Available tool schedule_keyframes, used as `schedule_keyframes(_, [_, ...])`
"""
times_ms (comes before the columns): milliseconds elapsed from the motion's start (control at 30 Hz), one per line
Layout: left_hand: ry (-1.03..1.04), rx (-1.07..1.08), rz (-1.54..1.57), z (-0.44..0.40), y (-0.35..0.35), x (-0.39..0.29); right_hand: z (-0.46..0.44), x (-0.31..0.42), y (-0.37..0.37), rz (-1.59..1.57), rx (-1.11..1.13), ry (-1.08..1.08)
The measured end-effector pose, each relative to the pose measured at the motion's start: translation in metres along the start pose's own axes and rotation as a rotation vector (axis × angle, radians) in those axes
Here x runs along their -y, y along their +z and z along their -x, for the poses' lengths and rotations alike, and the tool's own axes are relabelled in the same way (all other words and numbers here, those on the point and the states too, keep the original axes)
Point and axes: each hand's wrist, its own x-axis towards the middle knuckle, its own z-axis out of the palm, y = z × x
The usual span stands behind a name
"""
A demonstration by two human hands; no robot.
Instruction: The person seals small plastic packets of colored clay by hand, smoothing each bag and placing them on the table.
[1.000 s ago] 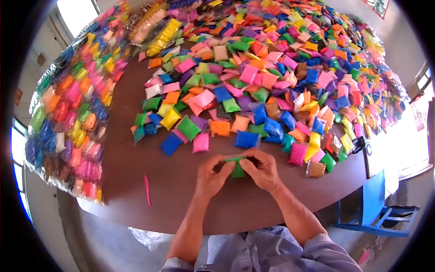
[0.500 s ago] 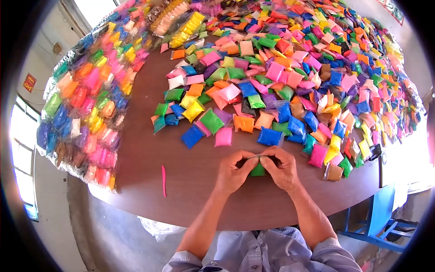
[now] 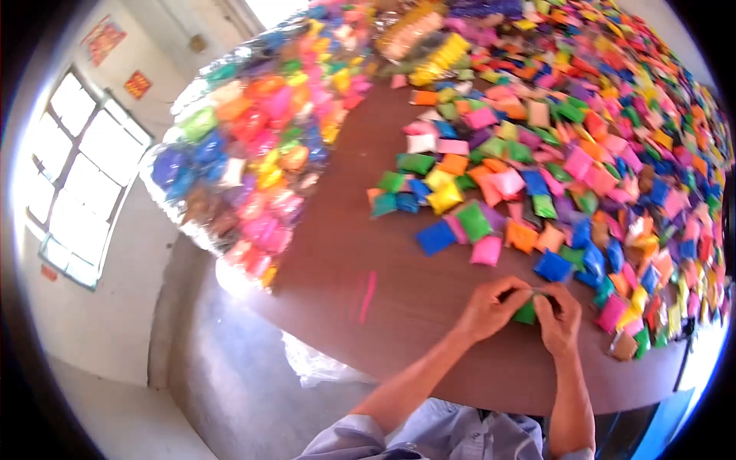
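Between both hands, just above the brown table point(image 3: 330, 307), is a small green packet point(image 3: 525, 313). My left hand point(image 3: 493, 308) pinches its top edge from the left side. On the right, my right hand point(image 3: 560, 316) has thumb and fingers closed on the same edge. The fingers partly cover the packet. A blue packet point(image 3: 553, 266) lies just beyond the hands, near a pink packet point(image 3: 486, 250) and another blue one point(image 3: 436, 238). A thin pink strip point(image 3: 368, 297) rests on the table to the left of my hands.
A large heap of coloured packets point(image 3: 583, 165) spreads over the back and right of the table. Clear bags of coloured packets point(image 3: 261, 153) line the left edge. A clear plastic bag point(image 3: 318, 364) is on the floor. A window point(image 3: 84, 176) is in the left wall.
The view has swung left, so table and hands appear further right and more of the window shows. Both hands still hold the green packet, with their fingers closer together along its top edge.
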Motion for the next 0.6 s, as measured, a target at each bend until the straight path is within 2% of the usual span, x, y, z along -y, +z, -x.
schedule_keyframes(67, [-0.008,-0.011,0.018,0.001,0.003,0.0,-0.001,0.001,-0.003,-0.012,0.028,-0.04])
schedule_keyframes(133, [-0.075,0.059,0.112,0.002,0.004,-0.008,0.001,-0.004,-0.002,-0.033,-0.045,-0.006])
schedule_keyframes(267, [0.019,0.09,-0.095,0.0,0.001,0.007,-0.001,-0.004,0.001,0.003,-0.097,-0.116])
schedule_keyframes(400, [0.091,0.053,-0.055,-0.001,0.0,0.008,-0.001,-0.007,-0.003,0.051,-0.037,-0.094])
schedule_keyframes(500, [0.045,0.101,-0.01,0.001,-0.003,0.002,-0.001,0.004,-0.002,-0.037,-0.008,0.0])
schedule_keyframes(600, [0.076,0.071,-0.07,0.003,0.001,-0.003,-0.001,-0.001,-0.004,-0.035,-0.029,-0.032])
